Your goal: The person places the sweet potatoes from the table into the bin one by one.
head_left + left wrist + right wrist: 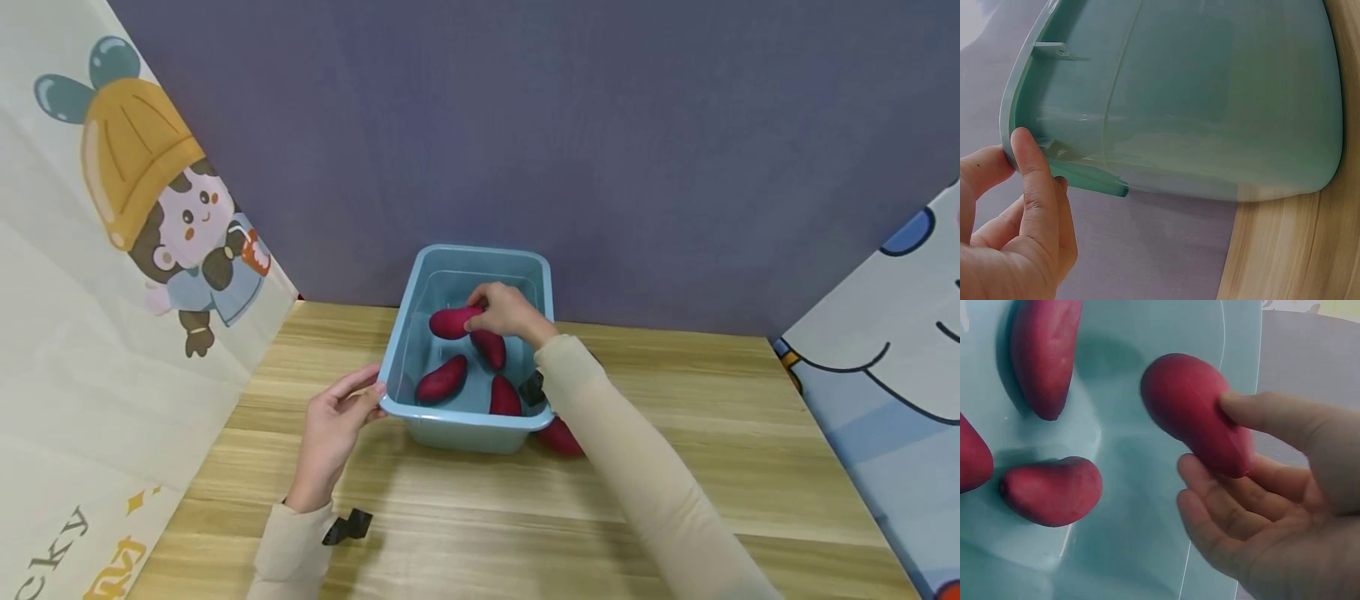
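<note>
My right hand (pixel 510 312) pinches a reddish-purple sweet potato (pixel 452 323) between thumb and fingers, inside the blue plastic basin (pixel 465 412). In the right wrist view this held sweet potato (pixel 1191 406) appears above the basin's bottom. Three more lie in the basin: one sweet potato (pixel 442 380) at the near left, another (pixel 490 349) below my right hand, a third (pixel 506 397) by the near wall. At the basin's left near corner, my left hand (pixel 336 425) pinches the rim, thumb and fingers on either side, as the left wrist view shows with the hand (pixel 1029 219).
Outside the basin's right near corner, another sweet potato (pixel 560 438) lies on the wooden table (pixel 465 533), partly hidden by my right sleeve (pixel 637 450). A purple-grey panel (pixel 480 125) rises directly behind the basin. Printed sheets stand left and right.
</note>
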A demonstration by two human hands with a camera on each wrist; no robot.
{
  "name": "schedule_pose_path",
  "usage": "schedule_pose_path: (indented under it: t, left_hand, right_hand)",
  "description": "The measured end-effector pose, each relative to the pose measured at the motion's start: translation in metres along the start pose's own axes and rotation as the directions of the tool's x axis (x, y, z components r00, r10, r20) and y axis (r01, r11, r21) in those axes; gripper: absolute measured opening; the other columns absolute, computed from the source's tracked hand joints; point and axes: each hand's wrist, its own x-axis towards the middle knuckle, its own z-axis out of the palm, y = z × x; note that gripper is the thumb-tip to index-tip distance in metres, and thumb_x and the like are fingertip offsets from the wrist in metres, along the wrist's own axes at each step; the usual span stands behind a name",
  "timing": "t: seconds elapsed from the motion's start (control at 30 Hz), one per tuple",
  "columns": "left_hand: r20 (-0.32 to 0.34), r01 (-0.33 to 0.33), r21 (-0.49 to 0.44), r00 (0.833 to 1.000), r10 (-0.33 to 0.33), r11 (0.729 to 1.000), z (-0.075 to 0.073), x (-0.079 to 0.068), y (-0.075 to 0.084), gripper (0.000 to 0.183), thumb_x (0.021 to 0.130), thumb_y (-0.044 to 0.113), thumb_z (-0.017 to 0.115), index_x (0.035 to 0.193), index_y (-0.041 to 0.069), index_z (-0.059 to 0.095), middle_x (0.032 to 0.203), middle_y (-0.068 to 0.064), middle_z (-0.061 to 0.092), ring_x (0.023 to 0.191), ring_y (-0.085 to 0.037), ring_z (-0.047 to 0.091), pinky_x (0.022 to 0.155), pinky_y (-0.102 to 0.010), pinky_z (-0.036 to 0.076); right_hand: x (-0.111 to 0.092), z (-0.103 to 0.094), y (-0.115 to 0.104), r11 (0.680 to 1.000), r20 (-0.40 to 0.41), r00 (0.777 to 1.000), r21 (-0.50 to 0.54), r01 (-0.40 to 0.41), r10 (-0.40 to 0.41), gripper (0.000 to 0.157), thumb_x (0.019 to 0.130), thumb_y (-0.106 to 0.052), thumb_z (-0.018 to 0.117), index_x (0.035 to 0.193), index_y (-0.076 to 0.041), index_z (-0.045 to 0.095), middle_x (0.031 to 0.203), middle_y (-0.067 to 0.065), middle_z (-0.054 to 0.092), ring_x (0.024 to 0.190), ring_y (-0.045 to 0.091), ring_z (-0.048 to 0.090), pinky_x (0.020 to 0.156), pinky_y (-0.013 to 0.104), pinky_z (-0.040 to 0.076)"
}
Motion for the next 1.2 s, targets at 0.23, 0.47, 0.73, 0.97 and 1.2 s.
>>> schedule_pose_path:
  t: [0.23,0.47,0.73,0.97,1.2]
  left_hand:
    - [0.004,-0.011,-0.007,1.0,0.011,1.0,0.0,0.001,-0.001,0.039,0.092,0.001,0.072,0.127,-0.012,0.061,0.11,-0.012,0.068,0.077,-0.013,0.068,0.069,-0.028,0.062]
    - [0.007,0.0,-0.002,1.0,0.0,1.0,0.001,0.001,0.001,0.039,0.092,0.001,0.072,0.128,-0.011,0.062,0.112,-0.013,0.067,0.079,-0.013,0.069,0.07,-0.028,0.062]
    - [-0.001,0.004,0.019,1.0,-0.004,1.0,0.001,0.0,0.001,0.039,0.092,0.002,0.072,0.128,-0.009,0.062,0.111,-0.012,0.068,0.078,-0.014,0.068,0.069,-0.028,0.062]
    - [-0.002,-0.002,0.009,1.0,0.002,1.0,0.003,0.0,0.001,0.039,0.092,0.002,0.072,0.128,-0.01,0.062,0.113,-0.013,0.067,0.078,-0.014,0.068,0.07,-0.029,0.062]
    - [-0.009,0.001,0.01,1.0,-0.001,1.0,0.005,0.0,0.001,0.039,0.092,0.003,0.073,0.128,-0.009,0.062,0.114,-0.012,0.068,0.079,-0.014,0.069,0.07,-0.029,0.062]
  right_hand:
    - [0.001,0.0,0.001,1.0,0.054,0.999,-0.028,0.004,-0.003,0.041,0.088,-0.018,0.078,0.124,-0.001,0.065,0.114,0.011,0.066,0.105,0.023,0.061,0.089,0.034,0.054]
    - [-0.001,-0.003,-0.003,0.999,-0.014,0.999,-0.003,0.035,-0.035,0.034,0.092,-0.018,0.073,0.122,-0.004,0.065,0.116,0.01,0.067,0.108,0.023,0.061,0.092,0.036,0.053]
    - [-0.016,-0.027,-0.024,0.991,-0.059,0.992,0.078,0.113,-0.109,0.035,0.095,-0.022,0.071,0.126,-0.007,0.064,0.121,0.008,0.065,0.111,0.023,0.06,0.095,0.037,0.051]
    - [-0.044,-0.057,-0.028,0.98,-0.091,0.983,0.111,0.168,-0.158,0.039,0.096,-0.023,0.071,0.131,-0.01,0.062,0.126,0.006,0.063,0.113,0.023,0.059,0.096,0.039,0.051]
    - [-0.078,-0.075,-0.005,0.982,-0.179,0.972,0.09,0.168,-0.149,0.037,0.095,-0.027,0.072,0.129,-0.013,0.064,0.121,0.002,0.065,0.107,0.019,0.062,0.093,0.04,0.053]
